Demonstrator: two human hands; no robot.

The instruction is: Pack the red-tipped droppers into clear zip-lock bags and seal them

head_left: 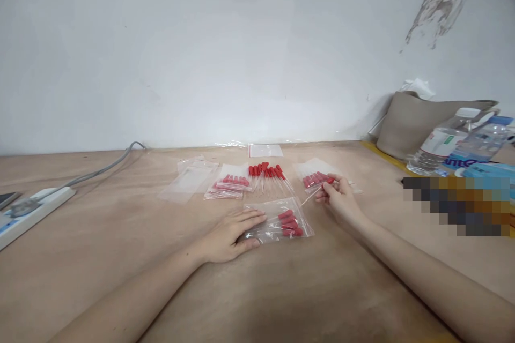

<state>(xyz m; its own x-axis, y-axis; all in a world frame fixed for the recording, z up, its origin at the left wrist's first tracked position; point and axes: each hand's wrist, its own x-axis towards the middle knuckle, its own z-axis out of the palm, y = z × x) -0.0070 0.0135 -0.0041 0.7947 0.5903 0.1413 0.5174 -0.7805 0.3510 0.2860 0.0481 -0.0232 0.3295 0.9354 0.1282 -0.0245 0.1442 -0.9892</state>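
Observation:
My left hand point(231, 233) lies flat on the wooden table, fingers stretched over the left end of a clear plastic bag point(281, 221) that holds several red-capped glass droppers. My right hand point(340, 198) sits to the right of that bag, with fingertips pinched on one red-capped dropper point(319, 188) whose glass stem slants down to the left. Just behind it lies another bag of droppers point(314, 176). A loose row of red-capped droppers point(267, 172) rests at the middle back, with a filled bag point(231, 182) to its left.
Empty clear bags point(189, 179) lie at the back left, one more point(265, 150) against the wall. A white power strip point(28, 210) with grey cable is at the far left. A beige bag point(414, 123) and two water bottles point(442, 144) stand at the right.

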